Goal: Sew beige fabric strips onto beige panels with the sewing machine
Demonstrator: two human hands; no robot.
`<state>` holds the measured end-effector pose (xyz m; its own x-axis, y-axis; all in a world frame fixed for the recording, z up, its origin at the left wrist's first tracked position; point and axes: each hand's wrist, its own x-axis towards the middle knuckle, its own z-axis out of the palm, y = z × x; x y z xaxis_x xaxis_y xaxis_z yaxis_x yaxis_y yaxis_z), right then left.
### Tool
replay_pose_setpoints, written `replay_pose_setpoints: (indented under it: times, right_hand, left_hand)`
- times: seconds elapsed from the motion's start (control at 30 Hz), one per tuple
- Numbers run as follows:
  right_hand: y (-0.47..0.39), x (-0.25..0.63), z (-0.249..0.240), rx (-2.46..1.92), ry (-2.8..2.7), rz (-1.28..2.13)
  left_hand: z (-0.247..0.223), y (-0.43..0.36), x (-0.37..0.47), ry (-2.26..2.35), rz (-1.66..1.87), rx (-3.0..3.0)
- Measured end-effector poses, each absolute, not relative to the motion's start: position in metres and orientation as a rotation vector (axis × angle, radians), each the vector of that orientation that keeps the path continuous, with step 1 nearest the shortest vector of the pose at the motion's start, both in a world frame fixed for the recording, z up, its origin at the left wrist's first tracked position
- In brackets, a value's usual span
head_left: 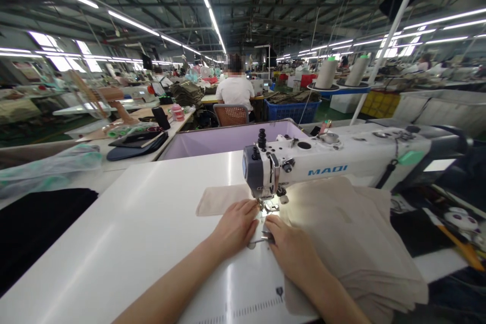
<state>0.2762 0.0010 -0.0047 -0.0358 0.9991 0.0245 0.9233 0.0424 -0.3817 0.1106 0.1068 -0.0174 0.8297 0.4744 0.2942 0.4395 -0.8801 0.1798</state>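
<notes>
Under the head of a white sewing machine (pixel 326 162), both hands work close to the lit needle area. My left hand (pixel 236 227) lies just left of the presser foot, its fingers bent together near a small beige fabric piece (pixel 220 199) on the white table (pixel 159 223). To the right of it, my right hand (pixel 290 243) has its fingertips by a small metal part (pixel 267 237) in front of the needle. What the fingertips press on is too small to make out. A larger stack of beige fabric (pixel 353 228) spreads under the machine arm and beside my right forearm.
A lilac bin (pixel 212 139) stands behind the table. Thread cones (pixel 326 73) rise behind the machine. Dark cloth (pixel 41 228) lies at the left, near a dark flat item (pixel 138 144). A person in a white shirt (pixel 235 92) sits further back, beside a blue crate (pixel 292 110).
</notes>
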Motion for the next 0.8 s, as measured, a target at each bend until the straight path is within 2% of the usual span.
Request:
replay_pose_setpoints:
  times: [0.33, 0.47, 0.8]
  right_hand:
    - [-0.010, 0.277, -0.002, -1.922, -2.053, 0.402]
    - [-0.020, 0.276, -0.004, -1.886, -2.089, 0.447]
    - [-0.022, 0.276, -0.009, -1.920, -2.104, 0.454]
  left_hand:
    - [-0.001, 0.084, 0.108, 0.940, 0.278, 2.924]
    - [-0.002, 0.058, 0.110, 0.793, 0.191, 2.893]
    - [-0.002, 0.054, 0.104, 0.688, 0.356, 2.738]
